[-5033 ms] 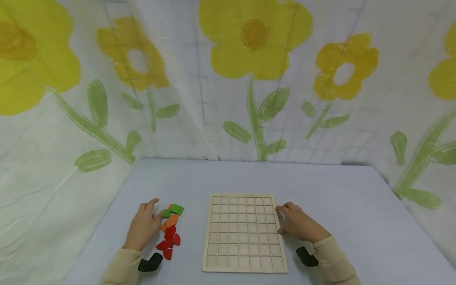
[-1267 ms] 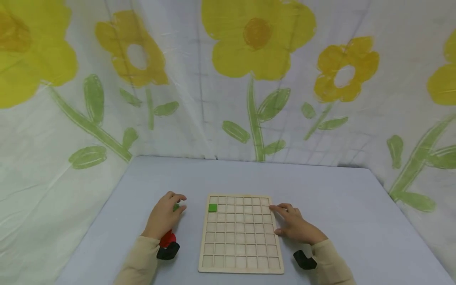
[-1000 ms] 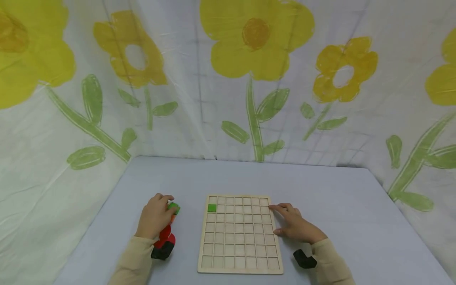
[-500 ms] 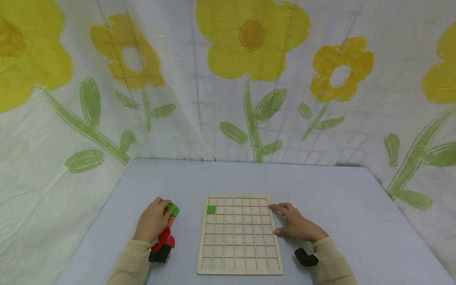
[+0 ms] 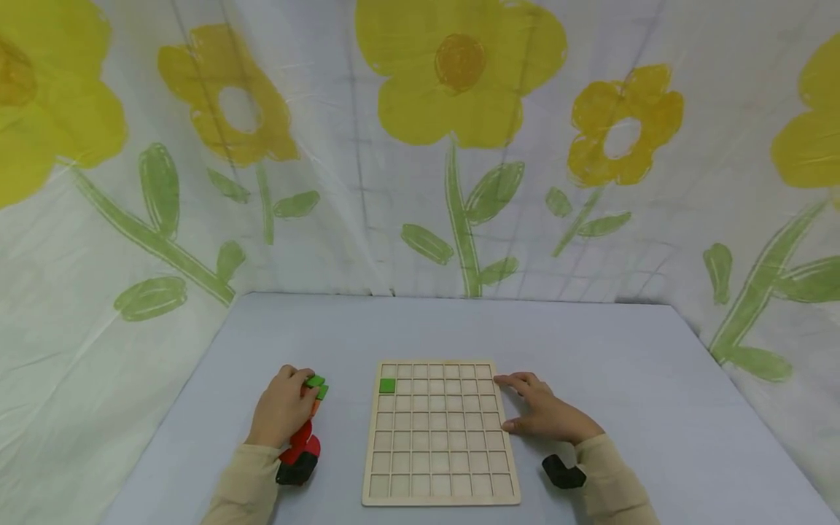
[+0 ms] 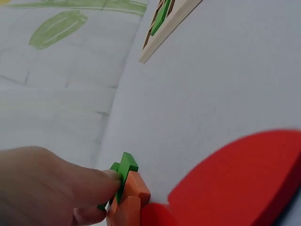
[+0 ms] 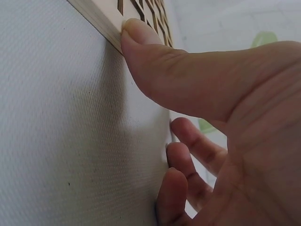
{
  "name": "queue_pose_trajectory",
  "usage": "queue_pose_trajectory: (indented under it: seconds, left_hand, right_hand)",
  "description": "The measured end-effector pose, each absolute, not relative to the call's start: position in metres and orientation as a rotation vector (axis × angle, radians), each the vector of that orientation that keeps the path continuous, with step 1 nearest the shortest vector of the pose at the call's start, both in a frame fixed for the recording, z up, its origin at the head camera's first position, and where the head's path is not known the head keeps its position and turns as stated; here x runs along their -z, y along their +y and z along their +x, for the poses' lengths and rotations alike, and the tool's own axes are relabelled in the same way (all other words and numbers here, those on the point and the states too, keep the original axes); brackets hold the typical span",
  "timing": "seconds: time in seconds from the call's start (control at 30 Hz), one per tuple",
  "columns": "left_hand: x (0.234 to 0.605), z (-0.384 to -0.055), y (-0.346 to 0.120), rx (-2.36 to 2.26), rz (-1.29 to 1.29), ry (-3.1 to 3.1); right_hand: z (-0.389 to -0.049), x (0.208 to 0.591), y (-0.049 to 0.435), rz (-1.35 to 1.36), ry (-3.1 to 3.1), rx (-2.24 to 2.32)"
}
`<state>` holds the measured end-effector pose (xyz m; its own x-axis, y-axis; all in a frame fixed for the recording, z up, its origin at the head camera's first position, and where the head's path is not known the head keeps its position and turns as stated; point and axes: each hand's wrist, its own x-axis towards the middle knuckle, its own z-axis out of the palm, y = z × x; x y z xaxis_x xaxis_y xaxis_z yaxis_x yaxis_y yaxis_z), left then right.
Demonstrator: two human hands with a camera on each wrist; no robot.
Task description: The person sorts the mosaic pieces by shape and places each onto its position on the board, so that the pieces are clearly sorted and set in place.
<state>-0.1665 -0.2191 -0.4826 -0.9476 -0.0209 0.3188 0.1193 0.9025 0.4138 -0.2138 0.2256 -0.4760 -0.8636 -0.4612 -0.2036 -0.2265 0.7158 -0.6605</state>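
Note:
My left hand (image 5: 278,408) is over the loose pieces at the left and pinches a green square tile (image 5: 316,380) between thumb and fingers. In the left wrist view, the thumb presses that tile's face, beside orange tiles (image 6: 136,187). Red rounded pieces (image 5: 302,434) lie below them, partly hidden by the hand and wrist strap. A wooden grid board (image 5: 440,441) lies mid-table, with one green tile (image 5: 387,386) in its leftmost column, second row from the top. My right hand (image 5: 545,412) rests at the board's right edge, thumb and index fingertips touching the rim, other fingers loosely bent.
A white table (image 5: 590,343) carries everything. Behind it hangs a white curtain (image 5: 341,240) painted with yellow flowers. A black strap end (image 5: 563,472) sticks out from the right wrist, another (image 5: 297,469) from the left.
A green tile now sits in the board, whose cells held nothing 5 seconds ago. The left hand has since moved back left to the pieces and taken hold of another green tile. The right hand stays put.

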Motion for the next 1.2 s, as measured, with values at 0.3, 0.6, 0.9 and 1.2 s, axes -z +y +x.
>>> queue_pose_trajectory:
  seconds: [0.3, 0.6, 0.9, 1.2]
  left_hand:
    - [0.480, -0.166, -0.215, 0.648, 0.004, -2.765]
    - [0.477, -0.173, -0.187, 0.647, -0.241, -2.556]
    - [0.478, -0.185, -0.149, 0.673, -0.425, -2.513]
    - [0.478, -0.188, -0.121, 0.734, -0.458, -2.583]
  right_hand:
    - [-0.213, 0.476, 0.226, -0.511, 2.560, 0.937]
    - [-0.211, 0.473, 0.225, -0.512, 2.566, 0.930]
    - [-0.215, 0.475, 0.226, -0.523, 2.573, 0.942]
    - [-0.214, 0.475, 0.226, -0.526, 2.566, 0.954]
